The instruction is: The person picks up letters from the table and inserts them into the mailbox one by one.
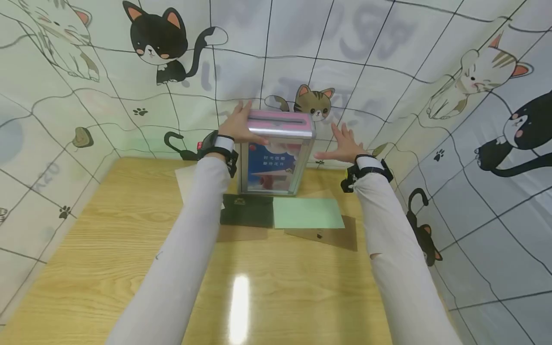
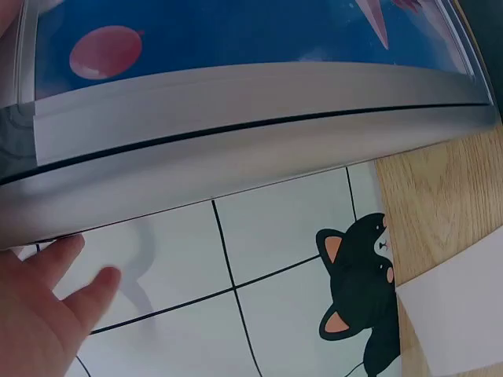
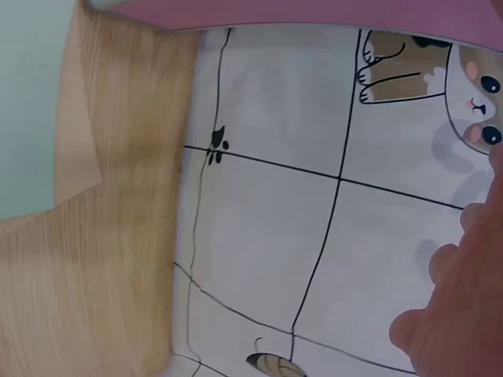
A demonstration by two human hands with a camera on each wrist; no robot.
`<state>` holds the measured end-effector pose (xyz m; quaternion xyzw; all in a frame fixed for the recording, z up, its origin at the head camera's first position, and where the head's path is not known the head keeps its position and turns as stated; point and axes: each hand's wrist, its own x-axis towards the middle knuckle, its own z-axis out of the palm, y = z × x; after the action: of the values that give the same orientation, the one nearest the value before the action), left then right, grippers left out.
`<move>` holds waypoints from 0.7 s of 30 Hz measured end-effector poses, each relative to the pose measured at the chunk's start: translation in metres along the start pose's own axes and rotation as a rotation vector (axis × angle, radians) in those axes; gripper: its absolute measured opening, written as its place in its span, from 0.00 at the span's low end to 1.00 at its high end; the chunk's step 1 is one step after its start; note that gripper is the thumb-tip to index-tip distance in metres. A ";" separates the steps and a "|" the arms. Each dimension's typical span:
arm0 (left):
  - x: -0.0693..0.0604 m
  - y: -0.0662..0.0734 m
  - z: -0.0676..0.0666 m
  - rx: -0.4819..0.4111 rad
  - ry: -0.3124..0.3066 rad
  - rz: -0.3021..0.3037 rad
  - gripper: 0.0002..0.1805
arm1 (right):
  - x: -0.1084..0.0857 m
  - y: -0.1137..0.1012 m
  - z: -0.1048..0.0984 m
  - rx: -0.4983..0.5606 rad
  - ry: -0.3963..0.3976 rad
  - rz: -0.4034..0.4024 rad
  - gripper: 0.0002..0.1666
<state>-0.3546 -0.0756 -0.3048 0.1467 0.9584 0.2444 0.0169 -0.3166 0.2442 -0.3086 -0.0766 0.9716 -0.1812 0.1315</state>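
An upright box [image 1: 276,163] with a pink slotted top [image 1: 280,120], silver edges and a clear front over a blue printed card stands against the back wall. My left hand [image 1: 237,125] is at its upper left corner, the thumb reaching across the front edge and the fingers extended along the left side. In the left wrist view, two fingertips [image 2: 98,294] show beside the silver edge. Off the box's right side, my right hand [image 1: 344,146] is spread and holds nothing. The right wrist view shows its fingers [image 3: 440,314] apart from the pink edge.
In front of the box lie a dark green envelope [image 1: 247,211], a mint green envelope [image 1: 308,213] and brown envelopes [image 1: 336,235] partly beneath them. White paper [image 1: 183,179] lies at the left, partly behind my left arm. Cat-printed sheeting [image 1: 241,72] encloses the wooden table [image 1: 293,287].
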 end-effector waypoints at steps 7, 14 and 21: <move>0.001 0.004 -0.005 -0.024 -0.038 0.027 0.68 | 0.000 0.022 0.013 -0.019 0.005 0.042 0.68; 0.004 0.009 -0.008 0.069 -0.051 0.023 0.69 | 0.003 0.039 0.023 -0.008 0.011 0.044 0.70; 0.007 0.006 -0.003 0.076 -0.018 0.013 0.70 | 0.004 0.042 0.030 -0.024 -0.003 0.058 0.70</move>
<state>-0.3606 -0.0703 -0.2990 0.1558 0.9658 0.2064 0.0185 -0.3161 0.2723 -0.3518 -0.0502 0.9753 -0.1655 0.1375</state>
